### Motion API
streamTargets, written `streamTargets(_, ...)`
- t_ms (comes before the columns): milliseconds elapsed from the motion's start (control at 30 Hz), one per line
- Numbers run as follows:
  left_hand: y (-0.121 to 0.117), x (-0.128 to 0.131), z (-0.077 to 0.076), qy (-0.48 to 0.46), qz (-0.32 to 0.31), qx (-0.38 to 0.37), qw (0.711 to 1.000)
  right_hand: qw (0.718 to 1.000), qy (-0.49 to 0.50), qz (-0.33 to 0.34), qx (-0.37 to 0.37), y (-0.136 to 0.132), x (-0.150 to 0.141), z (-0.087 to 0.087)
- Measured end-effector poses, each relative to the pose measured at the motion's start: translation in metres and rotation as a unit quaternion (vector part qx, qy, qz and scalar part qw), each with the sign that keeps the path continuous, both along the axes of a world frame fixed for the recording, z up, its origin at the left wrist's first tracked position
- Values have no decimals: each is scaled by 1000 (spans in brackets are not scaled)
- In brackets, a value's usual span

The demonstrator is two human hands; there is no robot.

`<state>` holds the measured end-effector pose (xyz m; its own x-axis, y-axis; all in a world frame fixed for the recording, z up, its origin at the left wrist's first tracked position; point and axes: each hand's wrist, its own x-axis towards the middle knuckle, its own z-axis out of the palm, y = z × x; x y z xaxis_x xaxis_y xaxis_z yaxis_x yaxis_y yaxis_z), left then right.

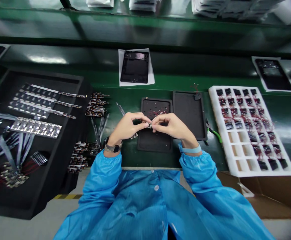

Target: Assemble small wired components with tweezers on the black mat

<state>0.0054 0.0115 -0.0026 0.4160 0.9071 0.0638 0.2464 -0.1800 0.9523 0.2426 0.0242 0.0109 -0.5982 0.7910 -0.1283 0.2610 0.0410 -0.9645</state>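
Over the front part of a shallow black tray (142, 143), my two hands meet at the fingertips. Between them is a small, dark and silvery electronic part (149, 125), mostly covered by the fingers. My left hand (132, 126) is closed in a pinch on its left side. From the right, my right hand (171, 125) pinches it with thumb and forefinger. Tiny pieces with red wires (160, 110) lie scattered in the tray behind the fingers. A narrow strip with a flex tail (121, 109) lies beside my left hand, partly hidden by it.
A second black tray (189, 116) adjoins on the right, with green-handled cutters (214, 134) past it. Farther right stands a white foam tray (231, 171) of wired black parts. Left are stacked circuit boards (97, 105) and a big black bin (39, 180). A tablet-like panel (135, 68) lies behind.
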Motion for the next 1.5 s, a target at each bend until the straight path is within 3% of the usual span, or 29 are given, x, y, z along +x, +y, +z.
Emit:
streamTargets(433,2,0,-1,25,-3,-2,1000,1000,-14,-23,12,1,-2,-2)
streamTargets(1133,0,6,1,65,-8,-37,997,993,-59,-36,-91,-4,-7,-4)
streamTargets(1500,2,8,-1,63,0,-40,997,992,-55,-44,-106,-2,-6,-4)
